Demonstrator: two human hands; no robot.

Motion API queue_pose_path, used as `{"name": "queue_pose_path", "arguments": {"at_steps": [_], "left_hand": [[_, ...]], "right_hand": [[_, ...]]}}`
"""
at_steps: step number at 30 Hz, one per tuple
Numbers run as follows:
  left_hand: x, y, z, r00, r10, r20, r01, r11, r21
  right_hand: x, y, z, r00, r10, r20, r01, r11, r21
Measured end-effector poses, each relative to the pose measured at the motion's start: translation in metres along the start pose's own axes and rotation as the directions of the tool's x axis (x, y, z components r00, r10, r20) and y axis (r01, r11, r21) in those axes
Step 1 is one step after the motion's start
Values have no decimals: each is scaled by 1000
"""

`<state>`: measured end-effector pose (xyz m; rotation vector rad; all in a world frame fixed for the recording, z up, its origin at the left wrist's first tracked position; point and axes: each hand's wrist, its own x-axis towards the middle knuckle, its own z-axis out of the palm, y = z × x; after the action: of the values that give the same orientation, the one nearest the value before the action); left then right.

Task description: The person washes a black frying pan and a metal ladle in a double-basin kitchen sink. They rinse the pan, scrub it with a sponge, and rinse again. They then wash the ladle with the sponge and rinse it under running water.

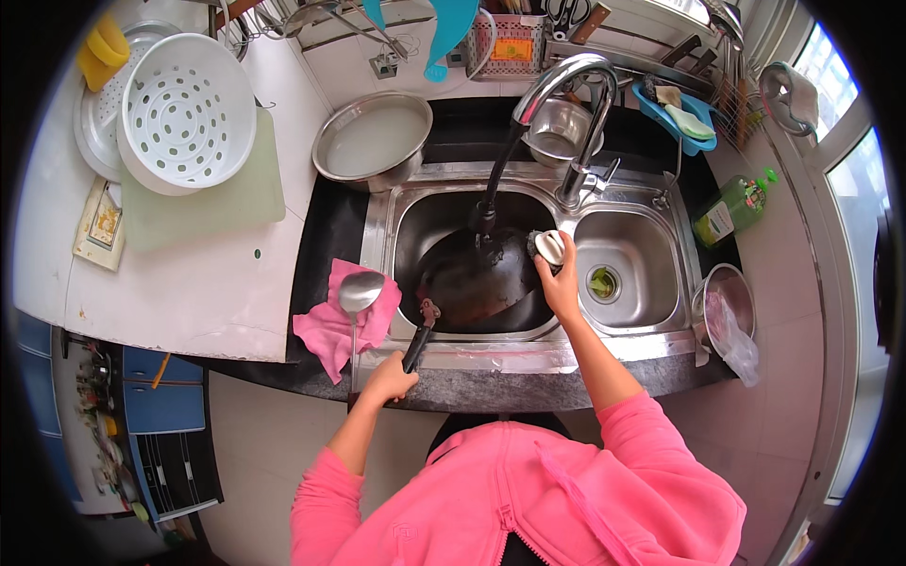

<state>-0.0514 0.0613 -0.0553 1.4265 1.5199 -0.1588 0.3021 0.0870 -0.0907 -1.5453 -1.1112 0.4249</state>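
Observation:
My left hand [388,380] grips the black handle [418,347] of a dark wok [481,283] that lies in the larger basin [404,247] of a steel double sink. In my right hand [560,283] is a scrubber with a white grip [550,247] and a dark scouring pad, held at the wok's right rim. Above the wok hangs the black flexible hose of the chrome faucet [566,71], its end over the pan. Beside my left hand, a steel wok spatula [361,291] rests on a pink cloth [333,325].
A steel basin of cloudy liquid [371,138] stands behind the sink's left corner, a steel pot [560,131] behind the faucet. Green scraps lie in the drain of the smaller basin [630,233]. At right are a dish soap bottle [729,212] and a tilted steel bowl [736,293].

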Motion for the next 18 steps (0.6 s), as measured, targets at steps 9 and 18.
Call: {"name": "queue_pose_path", "arguments": {"at_steps": [9, 18], "left_hand": [[6, 15, -15, 995, 43, 90, -22, 975, -222], [15, 35, -62, 990, 51, 132, -29, 986, -162]], "right_hand": [[27, -36, -45, 980, -48, 195, -12, 957, 291], [78, -134, -62, 662, -369, 653, 256, 930, 265]]}}
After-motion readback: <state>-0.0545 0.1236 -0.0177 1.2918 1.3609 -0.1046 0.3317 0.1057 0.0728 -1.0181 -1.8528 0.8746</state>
